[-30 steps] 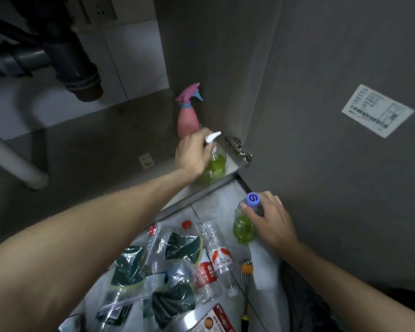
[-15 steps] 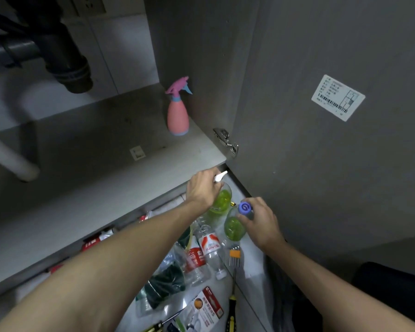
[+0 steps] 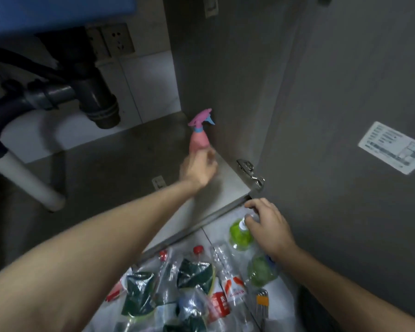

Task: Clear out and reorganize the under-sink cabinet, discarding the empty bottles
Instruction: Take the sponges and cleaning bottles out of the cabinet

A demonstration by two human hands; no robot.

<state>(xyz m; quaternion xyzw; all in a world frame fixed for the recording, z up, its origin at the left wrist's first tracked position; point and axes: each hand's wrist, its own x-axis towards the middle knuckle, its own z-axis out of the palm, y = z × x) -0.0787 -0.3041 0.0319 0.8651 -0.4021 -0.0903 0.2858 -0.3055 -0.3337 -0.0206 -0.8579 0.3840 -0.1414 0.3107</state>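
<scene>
Under-sink grey cabinet floor (image 3: 120, 168) holds only one pink plastic spray bottle (image 3: 198, 137), upright by the side wall. My guess: it comes out next. The blurry left hand (image 3: 198, 170) reaches toward it; I cannot tell its grip. The right hand (image 3: 267, 225) grips a green bottle's (image 3: 240, 234) top on the tiles.

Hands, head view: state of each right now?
Left hand: blurred, reaching at the pink spray bottle; grip cannot be told.
Right hand: fingers curled on the top of a green bottle.
</scene>
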